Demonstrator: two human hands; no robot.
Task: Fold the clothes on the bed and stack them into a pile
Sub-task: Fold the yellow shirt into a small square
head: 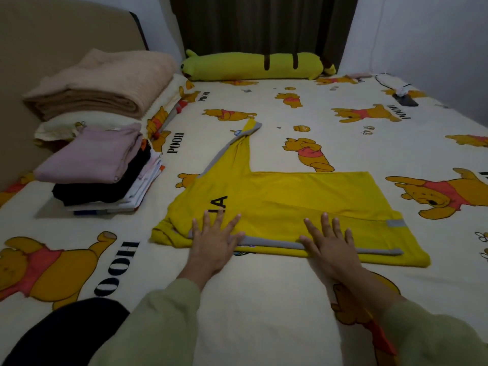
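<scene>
Bright yellow jersey shirt with grey trim [303, 202], partly folded on the cream bedsheet printed with cartoon bears [264, 299]. Black lettering on the shirt is mostly hidden: only "IA" shows, and the left hand covers the lower stroke of a further letter. The near sleeve is folded in along the near edge, its grey band showing as a long strip between the two hands. The person's forearms, in pale green sleeves [163, 326], run out of the bottom of the view, and a dark shape at the near left corner cannot be identified.

The shirt's long axis runs left to right across the bed, neck end to the left and hem to the right. One unfolded sleeve points away toward the far side, its grey cuff at the tip.

The left hand [214, 244] lies flat, fingers spread and straight, pressing the near left part of the shirt. The right hand [330, 241] lies the same way on the near right part, grasping nothing. Most of the shirt lies beyond the fingertips.

To the far left stands a stack of folded clothes topped by a pale pink garment [92, 159], well apart from the shirt.
</scene>
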